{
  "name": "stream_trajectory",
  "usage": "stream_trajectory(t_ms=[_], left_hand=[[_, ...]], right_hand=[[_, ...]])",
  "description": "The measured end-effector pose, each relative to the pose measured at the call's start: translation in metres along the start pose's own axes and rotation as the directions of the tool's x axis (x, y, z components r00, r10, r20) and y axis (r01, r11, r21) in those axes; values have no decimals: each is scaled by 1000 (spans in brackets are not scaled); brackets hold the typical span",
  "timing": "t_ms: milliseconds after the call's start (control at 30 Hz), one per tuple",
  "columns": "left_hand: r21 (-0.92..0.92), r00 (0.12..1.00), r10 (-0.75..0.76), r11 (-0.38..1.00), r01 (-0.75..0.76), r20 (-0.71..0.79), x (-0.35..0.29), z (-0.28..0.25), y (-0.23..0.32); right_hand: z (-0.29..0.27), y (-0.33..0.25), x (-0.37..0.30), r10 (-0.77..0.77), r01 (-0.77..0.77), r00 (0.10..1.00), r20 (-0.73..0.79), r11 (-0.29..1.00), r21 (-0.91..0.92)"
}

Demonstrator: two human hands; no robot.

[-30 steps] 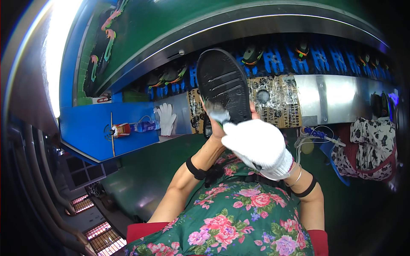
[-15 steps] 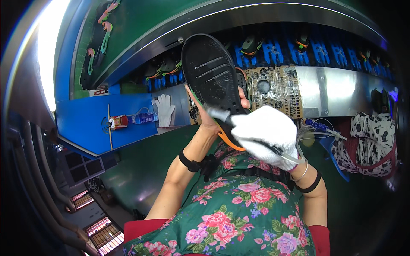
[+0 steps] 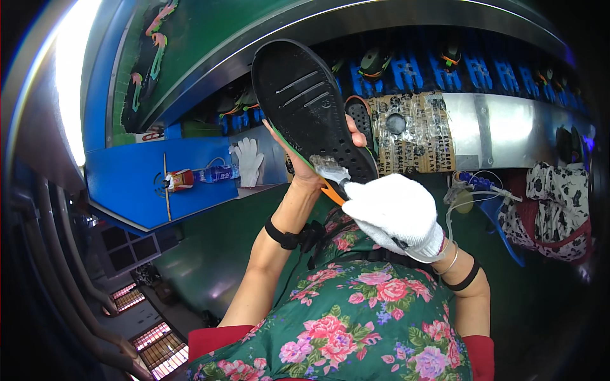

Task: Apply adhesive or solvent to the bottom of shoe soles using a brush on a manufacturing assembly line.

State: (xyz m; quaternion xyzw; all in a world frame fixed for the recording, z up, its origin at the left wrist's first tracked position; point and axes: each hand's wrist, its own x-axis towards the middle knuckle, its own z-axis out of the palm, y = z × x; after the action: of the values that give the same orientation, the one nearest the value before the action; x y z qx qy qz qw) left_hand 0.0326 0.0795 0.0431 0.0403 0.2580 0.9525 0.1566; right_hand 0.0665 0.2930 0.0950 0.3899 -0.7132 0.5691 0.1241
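1. Change: since one second earlier, the black shoe sole (image 3: 298, 89) has shifted upward and to the left.
2. Far left: a bright light strip (image 3: 70, 95) stands above grey pipes (image 3: 54, 279); lit barred panels (image 3: 159, 346) lie lower.
3. Left surface: a blue tabletop (image 3: 121, 187) bears a thin stick (image 3: 168, 200), a red-and-white container (image 3: 180, 180) and a blue-labelled bottle (image 3: 217, 173). A white glove (image 3: 248, 160) lies at the right end.
4. Centre: the bare left hand (image 3: 306, 170) grasps the sole by both edges, holding it above the metal ledge (image 3: 508, 130).
5. Centre, upper: a green surface (image 3: 305, 16) runs behind a metal rail; blue racks (image 3: 406, 76) stand below it.
6. Right of centre: the gloved right hand (image 3: 397, 209) grips a brush (image 3: 332, 169), bristles over the perforated heel end. Behind, taped cardboard (image 3: 419, 140) covers part of the ledge, with a round disc (image 3: 396, 123) on it.
7. Far right: a black-and-white patterned bag (image 3: 549, 213) with dark red trim is near the ledge.
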Motion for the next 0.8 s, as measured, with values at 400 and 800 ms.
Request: stream_trajectory(t_ms=[400,800], left_hand=[[71,993,121,990,-122,11,13,21,7],[126,989,142,981,-146,47,23,25,13]], right_hand=[[-6,1,-4,80,-79,997,-6,990,117],[-13,2,-6,195,-190,981,-19,968,162]])
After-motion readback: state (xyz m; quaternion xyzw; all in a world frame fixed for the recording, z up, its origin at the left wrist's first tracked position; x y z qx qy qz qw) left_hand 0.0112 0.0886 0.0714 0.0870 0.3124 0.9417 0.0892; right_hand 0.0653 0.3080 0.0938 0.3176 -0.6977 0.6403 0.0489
